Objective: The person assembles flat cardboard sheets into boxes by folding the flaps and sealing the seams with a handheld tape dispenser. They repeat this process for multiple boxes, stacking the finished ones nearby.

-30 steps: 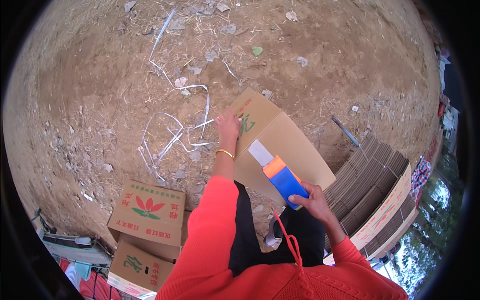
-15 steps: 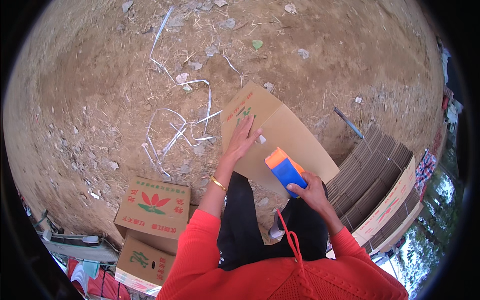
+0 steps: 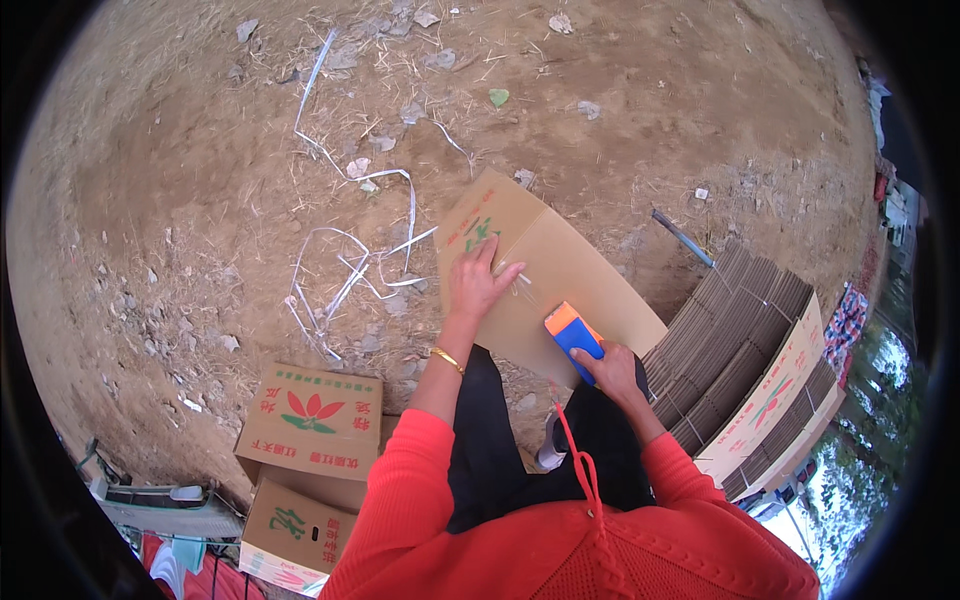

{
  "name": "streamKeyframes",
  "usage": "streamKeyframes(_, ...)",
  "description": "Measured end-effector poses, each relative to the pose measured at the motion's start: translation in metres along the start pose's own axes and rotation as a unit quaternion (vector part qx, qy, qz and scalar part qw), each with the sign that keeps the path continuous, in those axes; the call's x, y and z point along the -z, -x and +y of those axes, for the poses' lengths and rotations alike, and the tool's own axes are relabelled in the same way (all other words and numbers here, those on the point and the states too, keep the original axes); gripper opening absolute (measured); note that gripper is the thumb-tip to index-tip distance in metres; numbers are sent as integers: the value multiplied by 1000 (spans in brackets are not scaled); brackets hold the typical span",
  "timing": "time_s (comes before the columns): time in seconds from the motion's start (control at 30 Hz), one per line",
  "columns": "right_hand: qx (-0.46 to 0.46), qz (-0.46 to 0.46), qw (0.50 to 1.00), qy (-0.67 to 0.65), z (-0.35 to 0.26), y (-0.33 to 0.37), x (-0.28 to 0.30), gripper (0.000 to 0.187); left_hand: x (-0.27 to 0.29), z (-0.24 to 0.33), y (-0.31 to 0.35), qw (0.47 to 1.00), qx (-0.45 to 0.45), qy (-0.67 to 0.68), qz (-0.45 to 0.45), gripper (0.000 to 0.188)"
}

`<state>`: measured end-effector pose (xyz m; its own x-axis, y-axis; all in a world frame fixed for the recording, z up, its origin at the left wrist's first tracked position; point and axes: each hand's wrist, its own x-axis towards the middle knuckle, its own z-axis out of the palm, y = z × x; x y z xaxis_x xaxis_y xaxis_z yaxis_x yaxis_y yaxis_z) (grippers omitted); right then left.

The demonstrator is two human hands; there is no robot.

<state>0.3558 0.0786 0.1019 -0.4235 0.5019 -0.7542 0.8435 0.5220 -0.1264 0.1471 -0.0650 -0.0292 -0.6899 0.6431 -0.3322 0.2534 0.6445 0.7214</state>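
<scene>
A brown cardboard box (image 3: 575, 262) with a creased edge lies across my knees, red and green print on its left side. My left hand (image 3: 478, 282) rests on that printed side, fingers spread and pressed against the board. Beside its thumb is a small shiny, whitish strip (image 3: 522, 287), apparently clear tape. My right hand (image 3: 612, 370) grips a blue-and-orange tape dispenser (image 3: 577, 335) by its near end. The orange front of the dispenser points toward the left hand, over the cardboard. Whether it touches the board I cannot tell.
Strapped stacks of flattened cartons (image 3: 735, 330) stand close on the right, with a dark rod (image 3: 682, 238) behind them. Printed cartons (image 3: 310, 425) sit at lower left. White strapping (image 3: 345, 275) lies loose on the dirt ground (image 3: 200, 150), among scraps and straw.
My right hand has drawn the tape dispenser slightly right, away from my left hand, and turned it. More of the shiny strip shows. My left hand stays on the board.
</scene>
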Motion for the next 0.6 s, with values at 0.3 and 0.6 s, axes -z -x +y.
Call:
streamKeyframes(0.3, -23, 50, 998, 4, -4, -4, -21, 65, -30, 37, 22, 961, -121, -248, 22, 81)
streamKeyframes(0.6, -46, 17, 999, -10, -4, -10, -22, 64, -48, 29, 21, 948, -135, -286, 26, 84)
